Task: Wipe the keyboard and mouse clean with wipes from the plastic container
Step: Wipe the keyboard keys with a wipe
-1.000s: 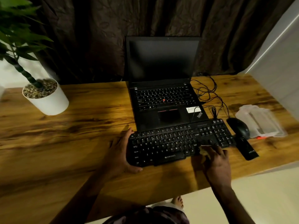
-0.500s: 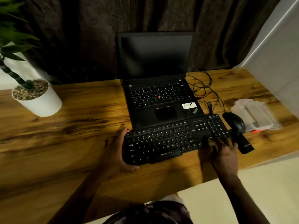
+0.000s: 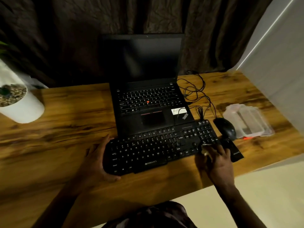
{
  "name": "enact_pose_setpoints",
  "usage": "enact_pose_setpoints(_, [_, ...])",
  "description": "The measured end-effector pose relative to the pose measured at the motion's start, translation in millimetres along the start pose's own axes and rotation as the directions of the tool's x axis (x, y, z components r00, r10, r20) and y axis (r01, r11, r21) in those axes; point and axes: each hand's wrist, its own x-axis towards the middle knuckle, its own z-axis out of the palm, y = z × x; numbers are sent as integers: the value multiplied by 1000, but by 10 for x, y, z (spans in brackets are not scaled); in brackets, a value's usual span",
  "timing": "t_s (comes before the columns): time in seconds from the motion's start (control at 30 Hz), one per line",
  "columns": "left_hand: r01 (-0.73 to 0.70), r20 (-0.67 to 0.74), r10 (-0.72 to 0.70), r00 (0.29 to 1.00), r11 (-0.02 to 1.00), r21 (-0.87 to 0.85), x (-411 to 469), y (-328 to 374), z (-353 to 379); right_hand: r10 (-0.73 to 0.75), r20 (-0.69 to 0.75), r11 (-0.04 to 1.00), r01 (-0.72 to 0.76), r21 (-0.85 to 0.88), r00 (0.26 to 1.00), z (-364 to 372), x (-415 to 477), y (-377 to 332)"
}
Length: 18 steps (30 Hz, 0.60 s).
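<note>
The black full-size plastic keyboard (image 3: 162,148) lay on the wood-grain table (image 3: 65,122), just in front of an open black laptop (image 3: 148,96). The left hand (image 3: 95,163) cupped its left end, fingers spread and thumb along the near edge. The right hand (image 3: 217,162) pressed a small pale crumpled wipe (image 3: 205,149) against the keyboard's near right corner, fingers curled over it. The black rounded mouse (image 3: 225,128) sat just right of the keyboard, with the clear plastic wipe container (image 3: 248,120) beyond it.
</note>
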Motion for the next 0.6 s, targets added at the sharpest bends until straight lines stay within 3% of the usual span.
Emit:
enact_pose_setpoints(0.1, [-14, -18, 15, 1000, 1000, 19, 1, -10, 15, -17, 16, 999, 16, 30, 1000, -62, 32, 141])
enact_pose_setpoints(0.23, [10, -19, -10, 1000, 1000, 19, -14, 47, -13, 95, 30, 995, -96, 3, 995, -77, 184, 347])
enact_pose_setpoints(0.47, [71, 0, -71, 997, 995, 68, -18, 21, 18, -62, 110, 998, 58, 40, 992, -36, 110, 344])
enact_pose_setpoints(0.6, [74, 13, -76, 997, 993, 93, -32, 86, 15, 36, 52, 997, -40, 70, 998, -91, 259, 438])
